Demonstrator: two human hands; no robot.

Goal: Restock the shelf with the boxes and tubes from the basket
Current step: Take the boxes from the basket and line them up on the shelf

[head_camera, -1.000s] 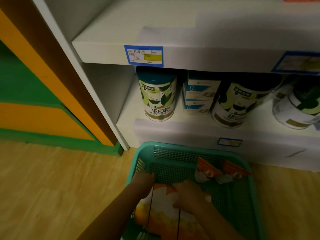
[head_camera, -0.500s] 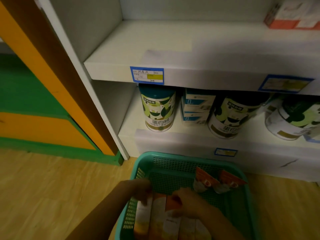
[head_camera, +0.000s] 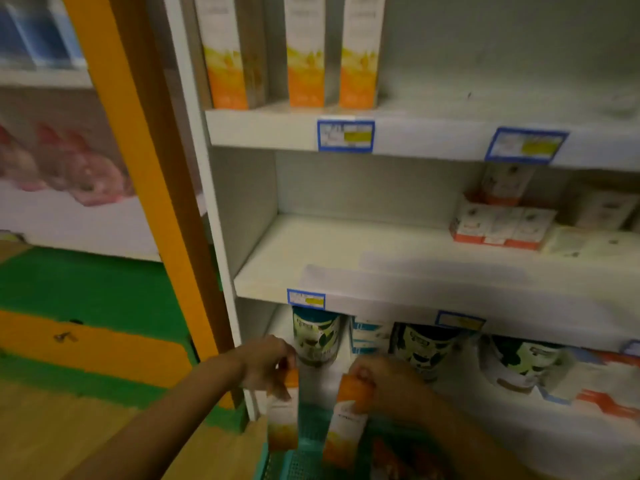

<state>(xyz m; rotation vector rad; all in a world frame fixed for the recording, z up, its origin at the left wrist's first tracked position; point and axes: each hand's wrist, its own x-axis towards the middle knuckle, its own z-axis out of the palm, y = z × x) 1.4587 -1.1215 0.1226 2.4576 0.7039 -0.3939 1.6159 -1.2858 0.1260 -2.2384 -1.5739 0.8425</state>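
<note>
My left hand [head_camera: 266,368] grips the left box [head_camera: 282,422] by its top, my right hand [head_camera: 384,382] the right box [head_camera: 348,427] likewise; the two boxes hang side by side, apart, over the basket [head_camera: 304,459] beneath my grips; behind the gap between my hands a can [head_camera: 315,337] stands on the lowest shelf [head_camera: 325,379]; a carton stack [head_camera: 369,336] sits just right of it, two more cans [head_camera: 426,348] farther right, beyond my right hand; above both grips runs the middle shelf [head_camera: 346,251], its small boxes [head_camera: 502,223] up and well right of my right hand; higher still, three tall boxes [head_camera: 304,50] stand in a row on the top shelf [head_camera: 259,123].
</note>
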